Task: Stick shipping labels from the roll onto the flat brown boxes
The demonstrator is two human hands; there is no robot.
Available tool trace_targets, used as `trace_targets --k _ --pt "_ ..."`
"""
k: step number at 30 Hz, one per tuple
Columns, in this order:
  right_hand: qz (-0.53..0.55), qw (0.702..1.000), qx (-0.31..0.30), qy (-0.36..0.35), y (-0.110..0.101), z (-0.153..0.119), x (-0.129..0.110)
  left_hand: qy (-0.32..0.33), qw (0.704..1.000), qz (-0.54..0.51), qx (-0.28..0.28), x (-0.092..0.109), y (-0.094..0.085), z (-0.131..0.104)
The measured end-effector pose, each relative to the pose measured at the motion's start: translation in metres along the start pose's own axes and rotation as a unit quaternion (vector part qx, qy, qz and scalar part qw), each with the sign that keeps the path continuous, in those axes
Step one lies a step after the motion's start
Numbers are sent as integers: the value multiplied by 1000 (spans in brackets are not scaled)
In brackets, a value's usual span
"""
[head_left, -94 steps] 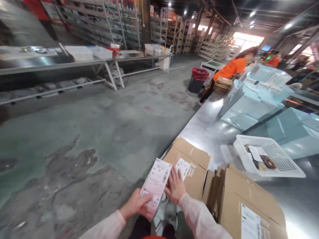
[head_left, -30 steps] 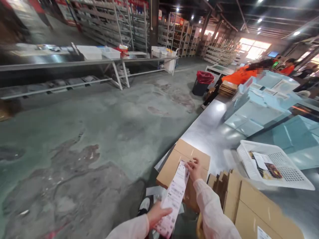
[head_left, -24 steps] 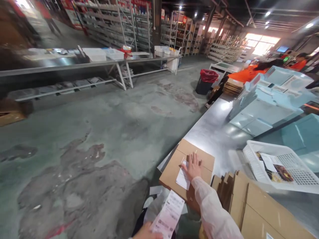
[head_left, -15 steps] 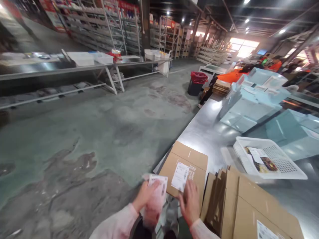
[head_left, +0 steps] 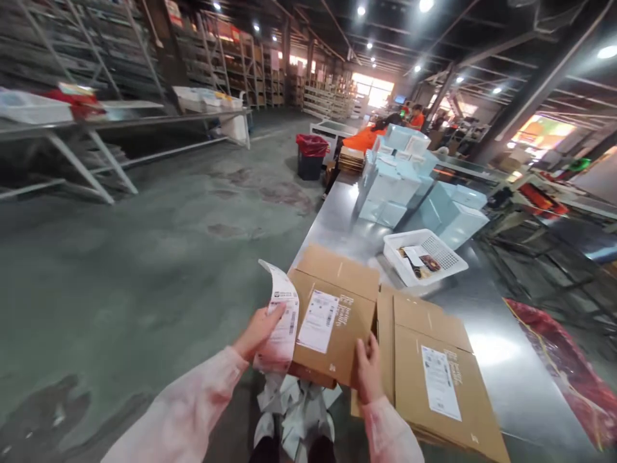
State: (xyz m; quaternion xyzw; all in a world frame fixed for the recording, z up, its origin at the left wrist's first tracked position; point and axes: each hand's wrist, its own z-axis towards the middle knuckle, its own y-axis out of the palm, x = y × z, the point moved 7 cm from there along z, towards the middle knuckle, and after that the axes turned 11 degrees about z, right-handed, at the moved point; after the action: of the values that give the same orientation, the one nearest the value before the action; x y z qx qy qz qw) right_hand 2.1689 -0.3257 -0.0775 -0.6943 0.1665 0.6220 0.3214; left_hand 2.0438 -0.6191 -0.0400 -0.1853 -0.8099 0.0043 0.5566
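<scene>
My left hand (head_left: pixel 260 329) pinches a curling strip of printed shipping labels (head_left: pixel 284 321), thumb on top. Just right of it lies a flattened cardboard box (head_left: pixel 354 321) with white lettering, on top of others at the table's edge. A white shipping label (head_left: pixel 318 321) is stuck on that box. My right hand (head_left: pixel 369 370) grips the box's right edge, its fingers partly hidden at the side. Beside that hand, a second stack of flattened cardboard boxes (head_left: pixel 419 328) carries its own shipping label (head_left: pixel 441 382) on top.
The metal table (head_left: pixel 332 212) holds a white plastic basket (head_left: pixel 409 263) with packets inside, and pale blue boxes (head_left: pixel 390 180) behind it. Red plastic (head_left: pixel 559 366) hangs at the right edge. White paper scraps (head_left: pixel 299 411) lie by my feet. A lined bin (head_left: pixel 311 157) stands ahead.
My view has swung right. My right hand has moved from beside the label on the box to the box's right edge. The label strip in my left hand now curls upward.
</scene>
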Motion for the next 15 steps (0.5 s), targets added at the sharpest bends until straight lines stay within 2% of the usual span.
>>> trace_targets --k 2,4,5,6,7,8,9,10,11,12,13,14,15 --pt "-39 997 67 29 -83 14 -20 5 991 -104 -84 16 14 -28" --pt "-89 985 135 60 -169 27 -41 13 977 -169 -130 26 22 -53" --pt "-110 979 155 78 -203 32 -50 15 973 -182 -144 27 23 -62" --pt "-142 969 177 94 -228 35 -60 14 970 -188 -155 25 25 -70" --pt "-175 961 189 100 -239 35 -69 15 968 -190 -163 21 27 -77" --pt "-194 958 187 94 -236 32 -77 19 967 -189 -170 17 29 -83" --pt "-194 965 159 82 -218 27 -83 26 966 -186 -178 12 33 -89" --pt "-172 978 100 71 -185 19 -85 38 965 -178 -188 9 37 -94" --pt "-113 992 27 49 -142 7 -88 53 964 -167 -199 6 42 -100" --pt "-31 991 -109 71 -87 -12 -84 68 963 -151 -214 3 47 -105" --pt "54 968 -228 95 -35 -36 -82 80 960 -130 -234 1 53 -110" --pt "128 942 -293 105 7 -59 -82 88 957 -111 -252 -1 58 -113" --pt "179 927 -311 112 38 -77 -80 94 956 -99 -261 -3 61 -115"
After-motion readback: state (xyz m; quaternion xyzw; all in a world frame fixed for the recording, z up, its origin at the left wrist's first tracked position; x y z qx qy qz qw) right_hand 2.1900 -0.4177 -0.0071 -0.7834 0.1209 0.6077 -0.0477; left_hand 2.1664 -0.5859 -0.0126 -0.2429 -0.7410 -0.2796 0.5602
